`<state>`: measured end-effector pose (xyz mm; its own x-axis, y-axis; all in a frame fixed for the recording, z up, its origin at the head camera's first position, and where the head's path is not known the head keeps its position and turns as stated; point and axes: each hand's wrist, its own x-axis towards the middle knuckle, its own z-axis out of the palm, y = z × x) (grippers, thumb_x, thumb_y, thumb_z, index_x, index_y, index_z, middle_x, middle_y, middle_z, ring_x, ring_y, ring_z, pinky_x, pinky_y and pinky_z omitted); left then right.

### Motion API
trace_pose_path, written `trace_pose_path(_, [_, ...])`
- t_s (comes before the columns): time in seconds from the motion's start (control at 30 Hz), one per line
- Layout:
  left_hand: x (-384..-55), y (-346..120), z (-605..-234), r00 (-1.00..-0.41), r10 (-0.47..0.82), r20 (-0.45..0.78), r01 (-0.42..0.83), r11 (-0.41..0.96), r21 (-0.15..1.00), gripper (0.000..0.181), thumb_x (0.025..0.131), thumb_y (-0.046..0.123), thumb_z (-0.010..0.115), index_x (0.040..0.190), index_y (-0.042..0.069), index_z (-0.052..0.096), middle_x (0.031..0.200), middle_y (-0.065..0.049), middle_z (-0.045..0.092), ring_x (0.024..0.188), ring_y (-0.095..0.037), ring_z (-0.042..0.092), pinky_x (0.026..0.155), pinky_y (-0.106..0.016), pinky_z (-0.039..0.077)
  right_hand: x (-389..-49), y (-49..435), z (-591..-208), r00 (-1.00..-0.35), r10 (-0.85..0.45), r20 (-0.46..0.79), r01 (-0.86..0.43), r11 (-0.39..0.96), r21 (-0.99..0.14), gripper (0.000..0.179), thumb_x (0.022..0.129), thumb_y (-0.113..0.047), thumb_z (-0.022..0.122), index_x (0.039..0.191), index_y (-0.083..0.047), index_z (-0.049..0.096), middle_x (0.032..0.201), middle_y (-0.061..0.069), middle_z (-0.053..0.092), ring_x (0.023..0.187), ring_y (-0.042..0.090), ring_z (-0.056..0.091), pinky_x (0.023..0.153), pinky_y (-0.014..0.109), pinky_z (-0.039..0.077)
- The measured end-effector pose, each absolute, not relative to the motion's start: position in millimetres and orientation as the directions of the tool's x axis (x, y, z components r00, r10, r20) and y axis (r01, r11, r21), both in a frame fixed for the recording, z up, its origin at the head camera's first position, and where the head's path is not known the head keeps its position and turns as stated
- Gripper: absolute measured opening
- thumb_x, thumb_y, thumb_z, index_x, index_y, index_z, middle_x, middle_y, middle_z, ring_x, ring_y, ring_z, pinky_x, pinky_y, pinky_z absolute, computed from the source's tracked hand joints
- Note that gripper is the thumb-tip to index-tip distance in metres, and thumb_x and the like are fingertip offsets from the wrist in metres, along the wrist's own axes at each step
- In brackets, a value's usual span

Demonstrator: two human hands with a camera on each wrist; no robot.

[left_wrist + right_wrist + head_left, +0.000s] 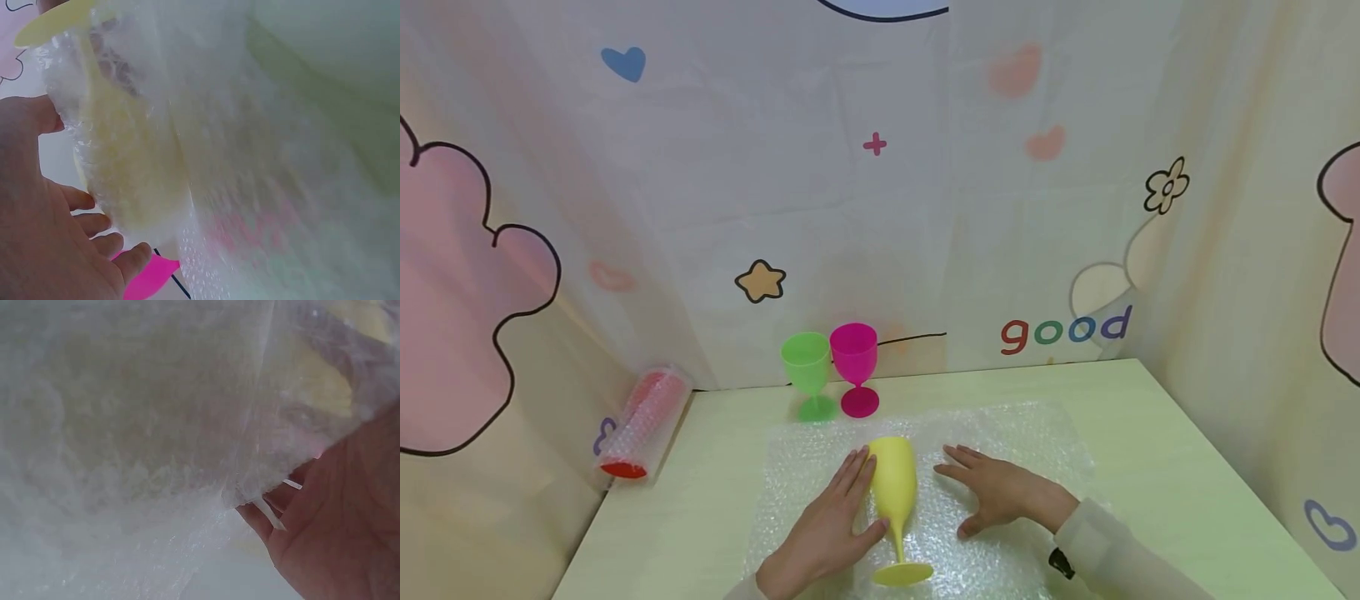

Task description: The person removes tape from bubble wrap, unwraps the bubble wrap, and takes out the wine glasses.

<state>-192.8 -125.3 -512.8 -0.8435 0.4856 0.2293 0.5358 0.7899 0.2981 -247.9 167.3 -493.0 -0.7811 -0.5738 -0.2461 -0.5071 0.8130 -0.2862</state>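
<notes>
A yellow goblet (pixel 895 483) lies on its side over a sheet of bubble wrap (pixel 1007 425) in the head view, its base toward the person. My left hand (pixel 831 521) rests along the goblet's left side, fingers straight at the bowl and thumb by the stem. In the left wrist view the goblet (pixel 125 150) shows through cloudy wrap, with the hand (pixel 56 225) beside it. My right hand (pixel 1003 492) is spread over the sheet, right of the goblet. In the right wrist view, plastic partly hides the fingers of that hand (pixel 344 525).
A green goblet (pixel 807 367) and a pink goblet (pixel 854 354) stand upright at the table's back edge. At the left edge lies a red item (pixel 643 425) wrapped in bubble wrap. A printed curtain (pixel 880 217) hangs behind the table (pixel 1180 500).
</notes>
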Motion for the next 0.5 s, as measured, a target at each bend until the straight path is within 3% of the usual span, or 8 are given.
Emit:
trace_pose_path(0.23, [-191.2, -142.0, -516.6, -0.879, 0.450, 0.158, 0.477, 0.821, 0.314, 0.085, 0.092, 0.050, 0.058, 0.155, 0.002, 0.025, 0.165, -0.010, 0.020, 0.152, -0.029, 0.020, 0.118, -0.043, 0.033, -247.2, 168.9, -495.4, -0.779, -0.574, -0.251, -0.502, 0.812, -0.297, 0.094, 0.070, -0.055, 0.081, 0.150, -0.025, 0.041, 0.165, 0.005, 0.022, 0.151, 0.032, 0.025, 0.114, 0.056, 0.035])
trace_pose_path(0.5, [-189.7, -160.0, -518.8, -0.905, 0.413, 0.103, 0.423, 0.842, 0.335, 0.086, 0.092, 0.054, 0.056, 0.156, 0.006, 0.025, 0.165, -0.006, 0.021, 0.153, -0.027, 0.019, 0.116, -0.045, 0.037, -248.5, 168.3, -495.2, -0.787, -0.555, -0.270, -0.481, 0.826, -0.293, 0.093, 0.070, -0.055, 0.081, 0.150, -0.027, 0.041, 0.165, 0.004, 0.023, 0.150, 0.031, 0.026, 0.113, 0.057, 0.036])
